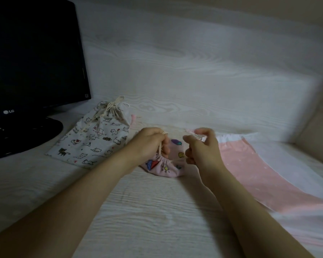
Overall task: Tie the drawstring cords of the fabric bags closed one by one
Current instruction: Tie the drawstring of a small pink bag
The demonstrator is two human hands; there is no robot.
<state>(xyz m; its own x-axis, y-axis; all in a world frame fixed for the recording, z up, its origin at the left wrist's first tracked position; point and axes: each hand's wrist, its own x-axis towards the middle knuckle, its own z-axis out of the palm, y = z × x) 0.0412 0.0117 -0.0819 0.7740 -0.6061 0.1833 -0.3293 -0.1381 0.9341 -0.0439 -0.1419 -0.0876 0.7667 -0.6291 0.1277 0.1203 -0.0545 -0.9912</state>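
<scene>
Left fingers (165,148): curled into a loose fist round a beige drawstring cord (160,146). The cord runs up through the fist from the gathered mouth of the small pink bag (166,168).
Left hand (149,142): held just above the bag's left end, knuckles up.
Right fingers (189,156): lower fingers curled in and holding the other end of the cord, which stretches taut from the bag mouth. The thumb and forefinger are raised and bent, but motion blur hides whether they hold anything.
Right hand (203,149): held just above the bag's right end.
Small pink bag: printed with coloured motifs, mouth puckered shut, lying on the table (157,211) between the two hands and partly under them.
Cat-print bag (93,140): just left of the pink bag, lying flat, neck cinched and its pale cord (112,107) wound round it.
Pink cloth (250,164): just right of the pink bag, spread flat.
White cloth (287,155): beyond the pink cloth, further right.
Monitor (32,53): black, screen dark, well to the left of the pink bag and behind the cat-print bag.
</scene>
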